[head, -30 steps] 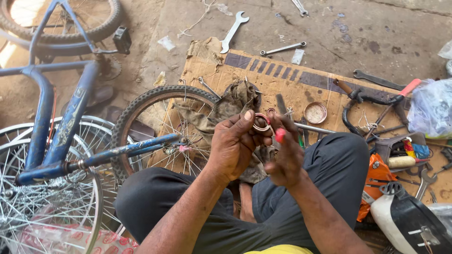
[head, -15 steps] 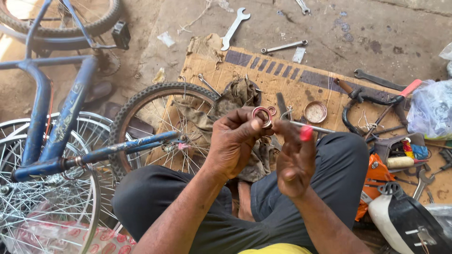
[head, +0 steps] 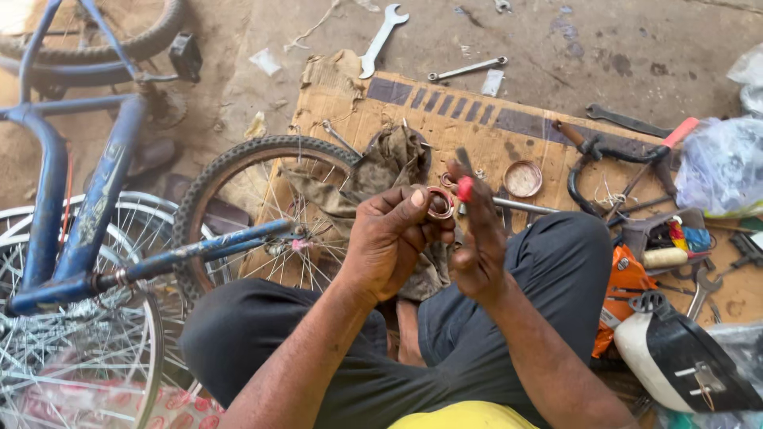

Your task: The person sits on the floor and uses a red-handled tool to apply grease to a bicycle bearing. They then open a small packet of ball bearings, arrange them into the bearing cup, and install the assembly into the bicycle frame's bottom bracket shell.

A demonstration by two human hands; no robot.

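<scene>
Now, centre frame, our left hand (head: pixel 389 242) pinches the small metal ring (head: pixel 438 203) between thumb and fingers, while the right hand (head: pixel 477 246), fingers loosely together, lifts a red-smeared fingertip (head: pixel 464 188) beside it; we'd best spread that evenly round the ring. Beyond, upper middle, cardboard (head: pixel 445 119) carries a small tin (head: pixel 523 178).

We are looking steeply down from one head-worn camera, close above our own lap, facing forward over the cardboard sheet (head: pixel 445 119) and bicycle wheel (head: pixel 262 214) on the ground.
</scene>
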